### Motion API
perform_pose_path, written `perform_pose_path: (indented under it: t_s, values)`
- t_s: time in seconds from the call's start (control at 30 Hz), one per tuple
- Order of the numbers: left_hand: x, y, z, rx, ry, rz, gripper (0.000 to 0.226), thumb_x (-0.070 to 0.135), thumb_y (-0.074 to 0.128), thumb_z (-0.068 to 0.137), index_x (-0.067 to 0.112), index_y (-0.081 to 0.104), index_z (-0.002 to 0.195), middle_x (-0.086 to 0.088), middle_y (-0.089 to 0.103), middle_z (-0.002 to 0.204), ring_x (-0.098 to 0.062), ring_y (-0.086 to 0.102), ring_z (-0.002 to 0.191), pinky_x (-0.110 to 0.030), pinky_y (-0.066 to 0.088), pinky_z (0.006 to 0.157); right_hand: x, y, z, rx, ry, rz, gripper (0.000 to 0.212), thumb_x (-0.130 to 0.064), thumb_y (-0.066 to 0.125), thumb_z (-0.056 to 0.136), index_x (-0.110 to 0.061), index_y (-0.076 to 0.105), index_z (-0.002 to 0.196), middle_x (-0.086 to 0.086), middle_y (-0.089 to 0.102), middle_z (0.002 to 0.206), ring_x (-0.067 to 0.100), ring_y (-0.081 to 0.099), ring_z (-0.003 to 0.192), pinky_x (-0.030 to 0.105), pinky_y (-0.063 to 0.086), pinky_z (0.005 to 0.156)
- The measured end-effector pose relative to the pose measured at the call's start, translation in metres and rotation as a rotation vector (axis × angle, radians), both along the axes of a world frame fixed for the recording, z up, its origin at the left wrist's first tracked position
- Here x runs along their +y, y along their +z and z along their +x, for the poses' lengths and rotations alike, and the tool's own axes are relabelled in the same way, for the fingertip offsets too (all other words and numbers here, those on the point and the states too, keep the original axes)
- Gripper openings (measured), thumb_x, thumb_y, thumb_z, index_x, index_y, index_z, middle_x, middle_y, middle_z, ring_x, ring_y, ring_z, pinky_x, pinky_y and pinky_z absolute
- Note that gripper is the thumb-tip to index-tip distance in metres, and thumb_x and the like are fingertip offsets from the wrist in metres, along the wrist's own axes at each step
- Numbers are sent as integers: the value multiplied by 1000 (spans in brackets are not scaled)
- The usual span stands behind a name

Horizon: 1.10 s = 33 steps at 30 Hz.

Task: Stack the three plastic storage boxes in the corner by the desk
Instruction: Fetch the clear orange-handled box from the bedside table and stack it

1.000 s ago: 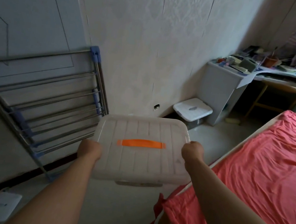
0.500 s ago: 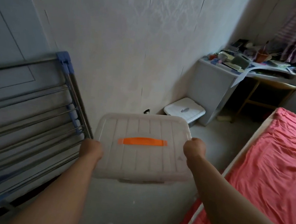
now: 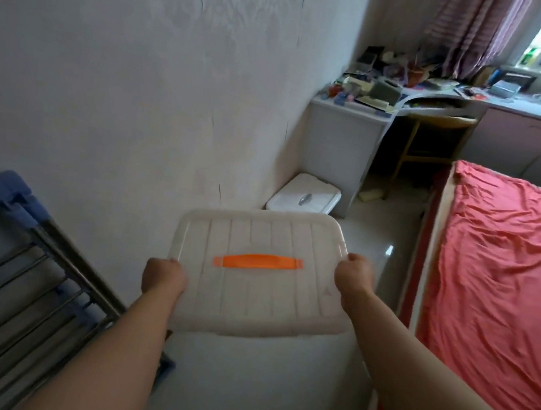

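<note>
Box (image 3: 252, 299) gripped by left hand (image 3: 163, 277) & right hand (image 3: 353, 275), long axis crosswise.

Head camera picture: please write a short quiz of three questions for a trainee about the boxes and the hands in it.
1. True or false: the translucent plastic storage box with the orange lid handle rests on the floor.
2. Relative to the grey desk, the white lidded plastic box stands: A) on top of it; B) on the floor beside it; C) across the room from it.
3. How many hands grip the translucent box?
Key: 1 false, it is held up. 2 B. 3 two: the left hand and the right hand.
</note>
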<state>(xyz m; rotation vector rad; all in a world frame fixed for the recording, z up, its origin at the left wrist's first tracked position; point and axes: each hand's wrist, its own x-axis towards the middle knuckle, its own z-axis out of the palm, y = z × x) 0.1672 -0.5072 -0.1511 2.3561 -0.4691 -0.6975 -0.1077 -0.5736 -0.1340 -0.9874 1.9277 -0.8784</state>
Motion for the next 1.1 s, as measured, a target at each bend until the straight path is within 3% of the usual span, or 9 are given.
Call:
perform_pose_path:
  t_s: [0.07,0.2,0.37,0.57,0.7,0.83,0.97,1.07,1.1]
  values:
    - [-23,0,0,-3,-16,5,44,15,42,95,-16,51,124,-33,54,132,-45,54,121,-44,46,100,-15,-1,0,3,-24,2,27,5,41,82,-1,65,94,13,61,87,32,59,87,41,53,83]
    - [-73,-3,-5,-16,-41,28,44,17,43,94,-13,52,124,-32,55,131,-45,55,120,-44,47,99,-52,-5,-4,-14,-54,10,29,4,42,81,2,68,94,7,57,71,29,58,79,32,47,70]
    - [-141,-9,-14,-24,-70,12,42,15,43,94,-12,50,126,-31,54,133,-45,54,121,-43,45,98,-115,-9,-15,-18,-67,20,30,4,42,80,4,68,96,16,63,83,35,63,83,38,52,72]
    - [-236,-12,-35,-36,-83,33,43,17,41,96,-14,55,123,-31,57,129,-44,57,118,-42,46,96,-213,-13,-40,-36,-87,34,37,1,42,82,9,61,113,17,58,92,27,53,84,29,41,71]
    - [-296,-14,-54,-39,-64,37,44,18,40,96,-14,55,123,-32,57,129,-45,56,118,-43,46,96,-276,-7,-57,9,-77,60,25,5,42,85,14,62,96,18,55,83,28,53,79,30,40,66]
    - [-339,-17,-65,-30,-66,38,44,18,38,97,-14,53,124,-31,56,130,-45,55,118,-43,46,96,-320,-2,-63,50,-21,114,33,1,40,92,10,59,118,18,63,98,31,60,96,26,39,65]
    - [-380,-22,-66,-26,-69,42,44,17,39,97,-14,52,126,-32,55,131,-46,53,121,-44,44,99,-361,-7,-67,40,-56,161,34,0,46,89,14,57,118,12,50,79,32,54,89,28,41,67]
    - [-424,-31,-63,-31,-64,70,44,18,39,97,-14,53,124,-32,55,130,-46,54,120,-45,45,99,-403,-14,-62,40,13,230,35,-3,45,91,9,56,122,4,41,69,36,60,105,27,41,66]
    - [-435,-32,-62,-21,-65,70,44,18,39,97,-13,53,124,-31,56,130,-46,54,119,-45,46,99,-413,-11,-59,18,25,240,35,-4,45,92,8,56,123,2,38,67,34,59,102,29,40,69]
